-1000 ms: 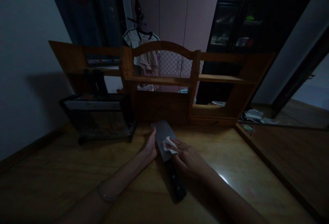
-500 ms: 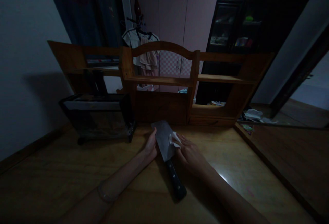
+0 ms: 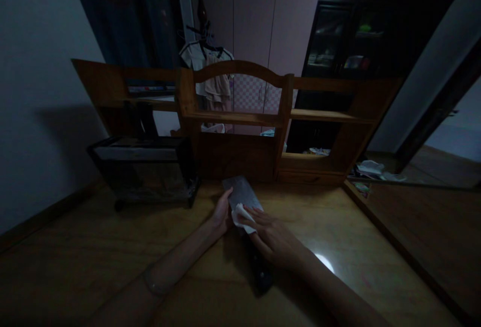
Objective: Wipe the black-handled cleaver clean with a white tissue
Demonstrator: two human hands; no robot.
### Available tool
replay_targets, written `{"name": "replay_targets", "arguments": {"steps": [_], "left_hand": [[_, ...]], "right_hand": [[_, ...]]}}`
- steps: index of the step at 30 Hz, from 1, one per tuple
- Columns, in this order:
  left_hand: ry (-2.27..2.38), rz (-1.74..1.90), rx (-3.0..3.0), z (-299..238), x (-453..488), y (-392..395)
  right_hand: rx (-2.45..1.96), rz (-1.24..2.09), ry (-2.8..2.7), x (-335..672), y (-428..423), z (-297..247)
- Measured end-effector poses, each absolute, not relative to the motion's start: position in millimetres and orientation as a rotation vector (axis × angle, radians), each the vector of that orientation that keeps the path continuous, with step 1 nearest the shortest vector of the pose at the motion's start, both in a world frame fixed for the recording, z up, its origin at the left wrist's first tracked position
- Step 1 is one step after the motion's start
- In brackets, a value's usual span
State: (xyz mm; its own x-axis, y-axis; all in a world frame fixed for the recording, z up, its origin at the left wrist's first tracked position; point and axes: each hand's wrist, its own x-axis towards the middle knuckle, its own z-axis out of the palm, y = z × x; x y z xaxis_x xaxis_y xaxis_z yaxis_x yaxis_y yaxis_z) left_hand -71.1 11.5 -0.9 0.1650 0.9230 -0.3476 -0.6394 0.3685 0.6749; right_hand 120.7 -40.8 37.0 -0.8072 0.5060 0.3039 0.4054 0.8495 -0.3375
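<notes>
A cleaver (image 3: 242,192) with a broad grey blade and a black riveted handle lies slanted above the wooden table, its handle end toward me. My left hand (image 3: 221,214) grips the blade by its left edge, thumb on the upper face and the other fingers hidden underneath. In my right hand (image 3: 276,237) is a white tissue (image 3: 243,218), pressed flat on the blade near the handle. That hand covers the blade's lower right part and some of the handle.
A black knife block (image 3: 143,167) with dark handles on top stands at the left of the wooden table (image 3: 180,287). A wooden shelf unit (image 3: 235,159) runs along the table's far side. Behind it are a pink wardrobe (image 3: 253,21) and a dark cabinet (image 3: 398,31).
My right hand has slid the tissue left and toward the handle across the blade, with the tissue now spread flatter. My left hand and the cleaver have hardly moved.
</notes>
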Motion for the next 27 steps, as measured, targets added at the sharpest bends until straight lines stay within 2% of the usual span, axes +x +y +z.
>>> {"name": "replay_targets", "arguments": {"steps": [17,27], "left_hand": [[0.816,1.203,0.364,-5,-71,15],[0.757,1.199,0.410,1,-66,11]], "right_hand": [[-0.836,0.249,-2.590,122,-32,33],[-1.063,0.126,-2.384,132,-15,8]]}}
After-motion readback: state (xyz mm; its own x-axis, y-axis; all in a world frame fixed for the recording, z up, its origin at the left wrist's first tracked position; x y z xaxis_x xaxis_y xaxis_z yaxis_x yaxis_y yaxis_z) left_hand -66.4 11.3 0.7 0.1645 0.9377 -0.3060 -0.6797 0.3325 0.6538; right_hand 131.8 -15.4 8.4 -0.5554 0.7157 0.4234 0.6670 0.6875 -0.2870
